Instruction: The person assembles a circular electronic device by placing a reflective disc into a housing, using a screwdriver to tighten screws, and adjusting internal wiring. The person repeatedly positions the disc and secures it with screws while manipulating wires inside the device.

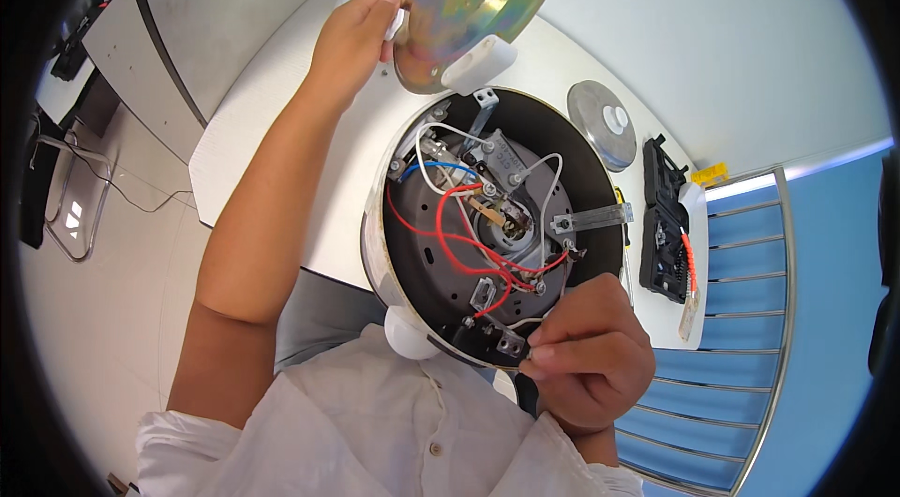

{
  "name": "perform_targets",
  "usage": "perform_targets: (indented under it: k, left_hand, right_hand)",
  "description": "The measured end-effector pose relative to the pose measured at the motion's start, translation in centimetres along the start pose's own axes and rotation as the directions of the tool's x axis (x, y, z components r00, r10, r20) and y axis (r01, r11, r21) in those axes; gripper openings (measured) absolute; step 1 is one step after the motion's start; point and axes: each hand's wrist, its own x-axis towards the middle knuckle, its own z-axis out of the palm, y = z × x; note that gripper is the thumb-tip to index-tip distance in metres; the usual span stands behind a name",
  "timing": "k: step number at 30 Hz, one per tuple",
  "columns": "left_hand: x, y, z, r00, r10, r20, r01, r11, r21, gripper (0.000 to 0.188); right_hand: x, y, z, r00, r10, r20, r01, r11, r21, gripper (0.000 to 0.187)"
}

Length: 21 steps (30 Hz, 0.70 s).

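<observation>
An upturned rice cooker body (373, 248) stands at the table's front edge, close to my shirt, its underside uncovered. Inside it run red wires (443, 225), white wires (555, 186) and a blue wire (441, 165) around a central heating-plate assembly, with metal brackets (600, 217) at the rim. My left hand (352, 39) is closed on the edge of a round, rainbow-tinted metal base plate (487, 0) with white feet, tilted above the cooker's far side. At the near right rim, beside a small bracket (509, 342), my right hand (597, 354) is pinched; whatever its fingertips hold is too small to name.
On the white table (253, 169), a round lid with a white knob (605, 122) lies at the right. Beyond it are an open black tool case (662, 225), a red-handled brush (691, 277) and a yellow item (710, 174). A metal railing (786, 253) borders the right side.
</observation>
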Motion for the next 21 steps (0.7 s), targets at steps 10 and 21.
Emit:
perform_targets:
  k: [10,21]
  left_hand:
    - [0.28,-0.63,-0.65,0.999,0.010,0.042,-0.008,1.000,-0.029,0.030]
    - [0.57,-0.96,-0.69,0.999,0.038,-0.006,-0.037,0.999,0.012,0.031]
  right_hand:
    - [0.21,-0.41,0.44,0.998,0.056,0.027,-0.055,0.997,-0.047,0.019]
    - [0.14,-0.76,0.42,0.998,0.034,0.053,-0.027,0.991,-0.129,0.019]
